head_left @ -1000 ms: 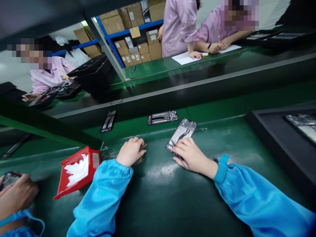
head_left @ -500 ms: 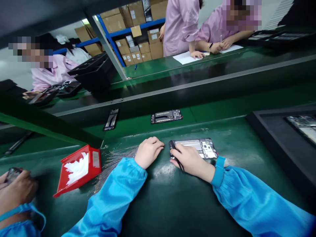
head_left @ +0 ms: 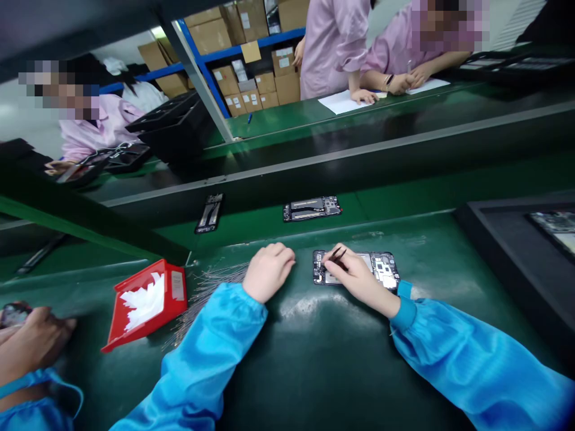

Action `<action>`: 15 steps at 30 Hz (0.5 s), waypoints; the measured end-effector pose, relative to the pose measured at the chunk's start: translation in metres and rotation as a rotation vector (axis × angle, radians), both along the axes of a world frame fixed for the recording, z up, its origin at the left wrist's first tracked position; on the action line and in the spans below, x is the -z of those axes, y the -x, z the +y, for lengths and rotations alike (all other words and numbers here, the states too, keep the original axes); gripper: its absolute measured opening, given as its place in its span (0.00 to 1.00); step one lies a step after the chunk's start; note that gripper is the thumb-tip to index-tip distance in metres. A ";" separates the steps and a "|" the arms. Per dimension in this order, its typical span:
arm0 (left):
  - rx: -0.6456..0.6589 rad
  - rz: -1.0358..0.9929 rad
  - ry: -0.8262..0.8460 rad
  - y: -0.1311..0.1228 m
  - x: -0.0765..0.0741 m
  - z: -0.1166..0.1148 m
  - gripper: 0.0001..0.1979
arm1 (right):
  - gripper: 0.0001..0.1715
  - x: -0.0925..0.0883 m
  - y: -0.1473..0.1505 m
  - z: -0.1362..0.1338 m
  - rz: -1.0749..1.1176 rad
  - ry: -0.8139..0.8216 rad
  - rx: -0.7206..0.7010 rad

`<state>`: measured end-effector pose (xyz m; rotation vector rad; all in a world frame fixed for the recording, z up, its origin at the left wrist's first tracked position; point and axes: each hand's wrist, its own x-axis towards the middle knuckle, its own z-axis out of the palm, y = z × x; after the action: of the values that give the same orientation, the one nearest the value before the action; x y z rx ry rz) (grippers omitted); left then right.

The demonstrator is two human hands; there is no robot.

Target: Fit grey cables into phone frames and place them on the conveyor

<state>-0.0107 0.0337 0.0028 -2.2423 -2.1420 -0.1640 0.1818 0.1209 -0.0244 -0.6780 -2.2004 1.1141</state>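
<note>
My right hand [head_left: 357, 275] is closed around dark tweezers [head_left: 338, 256], whose two prongs slant up past the fingers. It rests over an opened phone [head_left: 385, 270] with a bare circuit board, lying flat on the green bench; my fingers hide its middle. To the left of that phone, my left hand [head_left: 271, 272] is curled with its fingers pressed together; whether anything is between them is hidden. A spread of thin grey wires [head_left: 204, 296] lies under and beside my left wrist. Next to the wires stands a red bin [head_left: 178, 287] with white paper strips.
Two more opened phones [head_left: 313, 208] [head_left: 209, 214] lie on the lower green strip behind the bench. A black tray [head_left: 483, 239] is at right. At far left, a co-worker's hand [head_left: 40, 338] holds a device. People in pink work across the line.
My right hand has turned, so the tweezers now point upward instead of lying down across the phone's left end, which shows more. My left hand stays curled in nearly the same place.
</note>
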 end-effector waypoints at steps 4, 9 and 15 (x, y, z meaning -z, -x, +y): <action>0.116 -0.128 -0.030 -0.030 0.016 0.003 0.08 | 0.10 0.001 0.001 0.002 0.049 0.060 0.021; 0.107 -0.341 -0.111 -0.032 0.029 0.000 0.09 | 0.07 -0.002 0.003 0.002 0.048 0.075 0.003; 0.099 -0.330 -0.136 -0.028 0.033 -0.001 0.07 | 0.04 -0.004 0.003 0.004 0.055 0.067 -0.038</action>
<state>0.0175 0.0326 -0.0299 -2.3801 -2.0814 -0.7069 0.1786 0.1253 -0.0205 -0.6292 -2.1462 1.2161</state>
